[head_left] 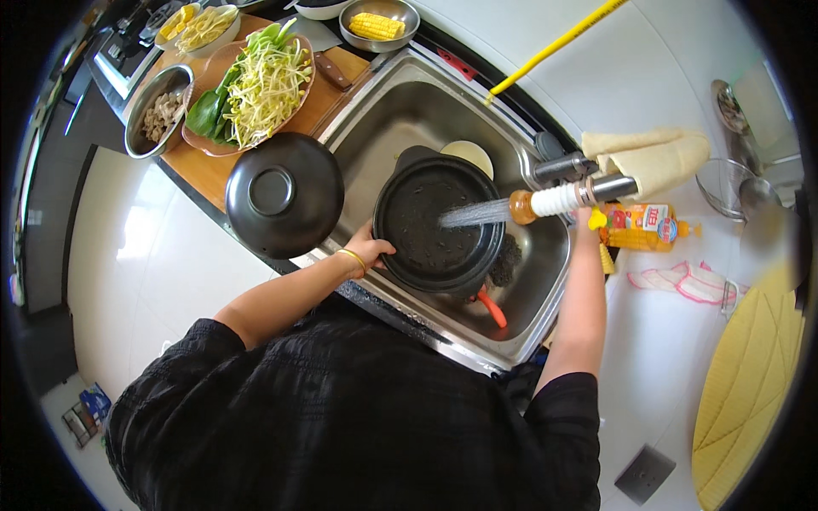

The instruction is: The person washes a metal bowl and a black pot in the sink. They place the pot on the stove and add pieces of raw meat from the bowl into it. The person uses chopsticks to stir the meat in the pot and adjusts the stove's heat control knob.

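Tilted inside the steel sink (354, 140) is a black cooking pot (430, 226), with my left hand (369, 249) closed on its near left rim. Water sprays into it from the faucet (562, 200), which has a white and amber filter nozzle. My right hand (586, 218) reaches up beside the faucet; its fingers are hidden behind the nozzle. A black lid (298, 221), knob side up, rests left of the pot at the sink's edge. Beyond the pot shows part of a pale plate (473, 156). A dark scrubber (508, 260) and a red-orange handle (491, 308) lie in the sink.
On the wooden board (192, 170) at left stand a bowl of bean sprouts and greens (264, 89) and a metal bowl of meat (159, 115). A knife (331, 71) lies nearby. Corn (377, 26) sits behind the sink. A beige cloth (656, 153) drapes near the faucet, above an orange detergent bottle (639, 228).
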Demonstrator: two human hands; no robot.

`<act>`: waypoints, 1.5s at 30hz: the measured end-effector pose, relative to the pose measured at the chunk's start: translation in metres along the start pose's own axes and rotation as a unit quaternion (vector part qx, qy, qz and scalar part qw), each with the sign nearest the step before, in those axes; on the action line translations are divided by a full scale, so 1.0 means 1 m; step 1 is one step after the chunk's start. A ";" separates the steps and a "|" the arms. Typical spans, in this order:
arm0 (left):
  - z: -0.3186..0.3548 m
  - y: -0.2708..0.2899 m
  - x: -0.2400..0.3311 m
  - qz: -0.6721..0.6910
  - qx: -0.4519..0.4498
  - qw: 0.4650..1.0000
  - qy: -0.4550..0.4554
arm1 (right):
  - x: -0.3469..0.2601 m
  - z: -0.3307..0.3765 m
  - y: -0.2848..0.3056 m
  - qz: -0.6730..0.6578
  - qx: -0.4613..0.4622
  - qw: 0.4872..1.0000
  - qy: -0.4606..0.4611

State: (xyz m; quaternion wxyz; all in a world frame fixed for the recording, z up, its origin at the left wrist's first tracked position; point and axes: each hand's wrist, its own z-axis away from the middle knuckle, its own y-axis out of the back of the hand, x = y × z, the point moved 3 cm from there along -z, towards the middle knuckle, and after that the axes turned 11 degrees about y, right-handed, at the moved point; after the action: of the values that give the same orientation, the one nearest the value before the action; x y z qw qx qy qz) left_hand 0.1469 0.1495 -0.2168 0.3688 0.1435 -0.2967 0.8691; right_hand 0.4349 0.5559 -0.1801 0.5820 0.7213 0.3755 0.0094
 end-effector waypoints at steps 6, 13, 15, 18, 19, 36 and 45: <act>0.004 0.002 -0.002 0.032 -0.002 0.999 0.025 | 0.014 -0.032 -0.007 0.275 -0.036 0.960 -0.035; 0.005 0.000 0.002 0.032 -0.001 0.999 0.030 | 0.022 -0.026 -0.010 0.357 -0.031 0.933 -0.048; 0.004 0.001 0.000 0.024 0.000 0.999 0.029 | 0.022 -0.026 -0.010 0.370 -0.028 0.927 -0.049; 0.003 0.002 0.000 -0.001 0.000 0.999 0.036 | 0.022 -0.026 -0.010 0.391 -0.028 0.919 -0.051; 0.004 0.001 0.001 0.000 -0.002 0.999 0.034 | 0.022 -0.026 -0.010 0.394 -0.026 0.917 -0.051; 0.006 0.001 0.003 0.011 0.003 0.999 0.036 | 0.009 -0.026 -0.010 0.530 -0.074 0.844 -0.025; 0.003 0.002 0.001 0.013 -0.007 1.000 0.025 | 0.157 -0.042 -0.054 0.574 -0.113 0.810 0.046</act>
State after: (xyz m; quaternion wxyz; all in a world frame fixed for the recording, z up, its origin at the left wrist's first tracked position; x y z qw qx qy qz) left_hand 0.1444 0.1469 -0.2144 0.3660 0.1152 -0.2954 0.8749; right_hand 0.5004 0.6798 -0.2787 0.5302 0.7331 -0.0842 0.4176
